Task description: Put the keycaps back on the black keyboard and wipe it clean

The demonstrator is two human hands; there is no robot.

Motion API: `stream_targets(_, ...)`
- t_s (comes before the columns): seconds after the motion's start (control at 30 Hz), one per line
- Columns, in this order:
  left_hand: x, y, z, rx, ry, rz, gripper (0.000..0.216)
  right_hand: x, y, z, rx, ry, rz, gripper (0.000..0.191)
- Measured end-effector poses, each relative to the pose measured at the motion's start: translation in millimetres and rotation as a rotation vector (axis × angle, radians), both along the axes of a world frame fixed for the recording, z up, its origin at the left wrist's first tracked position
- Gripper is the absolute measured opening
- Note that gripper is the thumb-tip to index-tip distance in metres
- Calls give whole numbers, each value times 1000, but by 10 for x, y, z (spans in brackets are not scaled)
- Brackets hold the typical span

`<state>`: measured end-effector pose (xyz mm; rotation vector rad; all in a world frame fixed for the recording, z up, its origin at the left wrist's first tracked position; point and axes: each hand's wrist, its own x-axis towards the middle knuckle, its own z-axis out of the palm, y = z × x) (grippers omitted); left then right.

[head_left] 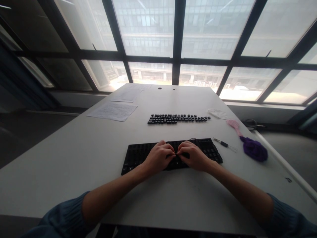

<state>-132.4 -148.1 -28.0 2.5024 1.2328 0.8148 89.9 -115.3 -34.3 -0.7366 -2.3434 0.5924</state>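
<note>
A black keyboard (pixel 141 152) lies flat on the white table, with many of its keycaps off on the left and middle part and keys still in place at its right end. Over its middle, my left hand (pixel 160 154) is closed in a pinch. Facing it, my right hand (pixel 193 154) is pinched too, the fingertips of both nearly meeting. Whatever they grip is too small to make out. Behind the keyboard, loose black keycaps (pixel 170 119) stand in several rows. A keycap puller (pixel 224 144) with wire ends rests just right of the keyboard.
Written paper sheets (pixel 114 111) lie at the far left of the table (pixel 74 158). To the right are a pink brush (pixel 234 125), a purple cloth (pixel 255 149) and a crumpled clear bag (pixel 218 114). A small dark item (pixel 288 179) sits near the right edge. Windows stand behind.
</note>
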Motion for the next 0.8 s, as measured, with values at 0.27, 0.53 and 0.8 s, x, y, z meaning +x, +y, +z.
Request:
stream_targets(0.27,31,-64,77,52,83,-44,19,10,-30,46,25,-72,-3,13)
stream_targets(0.53,33,-41,8,38,69,-49,20,7,-24,7,26,-79,-15,13)
stream_targets(0.8,40,-38,6,25,58,-40,16,-13,-25,-10,40,-97,-27,13)
